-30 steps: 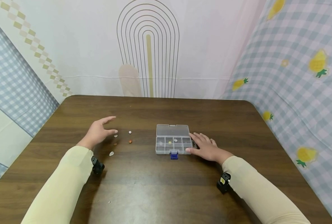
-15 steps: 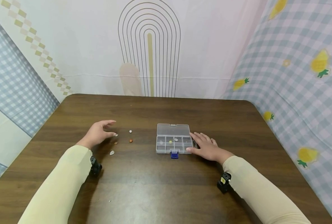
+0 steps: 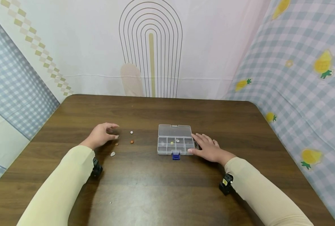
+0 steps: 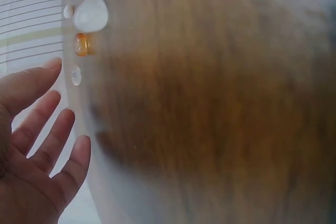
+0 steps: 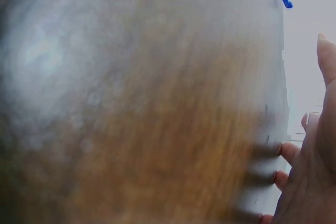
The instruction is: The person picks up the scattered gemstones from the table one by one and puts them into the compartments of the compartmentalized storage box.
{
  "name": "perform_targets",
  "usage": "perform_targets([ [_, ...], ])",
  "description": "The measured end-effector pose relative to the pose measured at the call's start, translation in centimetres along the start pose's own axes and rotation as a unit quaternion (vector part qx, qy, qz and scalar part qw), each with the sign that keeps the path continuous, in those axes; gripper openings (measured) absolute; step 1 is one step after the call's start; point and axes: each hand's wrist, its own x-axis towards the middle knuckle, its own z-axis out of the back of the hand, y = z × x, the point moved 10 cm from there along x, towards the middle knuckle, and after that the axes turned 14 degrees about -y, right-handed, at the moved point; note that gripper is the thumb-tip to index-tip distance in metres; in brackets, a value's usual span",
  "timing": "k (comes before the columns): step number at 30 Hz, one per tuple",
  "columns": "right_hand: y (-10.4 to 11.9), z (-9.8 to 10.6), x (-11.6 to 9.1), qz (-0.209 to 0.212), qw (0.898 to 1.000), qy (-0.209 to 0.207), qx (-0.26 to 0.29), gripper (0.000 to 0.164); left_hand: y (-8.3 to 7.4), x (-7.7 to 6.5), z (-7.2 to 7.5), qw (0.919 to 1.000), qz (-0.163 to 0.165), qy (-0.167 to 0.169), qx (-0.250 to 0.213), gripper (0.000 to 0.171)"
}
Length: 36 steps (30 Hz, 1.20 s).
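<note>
My left hand (image 3: 101,135) is spread with loosely bent fingers, its thumb tip right at a small clear stone (image 4: 76,75). Nothing is pinched between thumb and fingers. Nearby on the table lie a flat whitish stone (image 3: 112,154), a small amber stone (image 3: 117,144), an orange-red stone (image 3: 132,142) and a small white one (image 3: 132,132). My right hand (image 3: 207,148) rests at the right edge of a clear plastic compartment box (image 3: 162,149), thumb by its front corner. The box's lid (image 3: 174,130) is folded back, and its blue latch (image 3: 176,156) hangs at the front.
Inside the box are a yellow stone (image 3: 172,143) and a clear stone (image 3: 177,141) in separate compartments. A tiny pale speck (image 3: 110,202) lies on the wooden table (image 3: 162,188) near the front. Patterned cloth (image 3: 207,47) hangs behind the far edge.
My left hand has lowered slightly toward the near side, and its fingers have drawn closer to the thumb by the clear stone. The right hand and box have stayed put.
</note>
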Motion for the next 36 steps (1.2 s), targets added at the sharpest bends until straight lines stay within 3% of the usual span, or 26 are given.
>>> perform_targets([
  [11,0.0,-0.1,0.0,-0.001,1.0,0.001,0.002,0.09,0.3,0.1,-0.5,0.9994,0.009,0.012,-0.031,0.038],
  [24,0.9,0.6,-0.2,0.006,1.0,0.005,0.0,0.088,0.2,0.6,-1.1,0.9996,-0.005,0.018,-0.023,0.035],
  [36,0.8,0.4,-0.2,0.006,1.0,0.008,-0.003,0.089,0.5,0.6,-1.1,0.9984,0.02,0.013,-0.051,0.035],
])
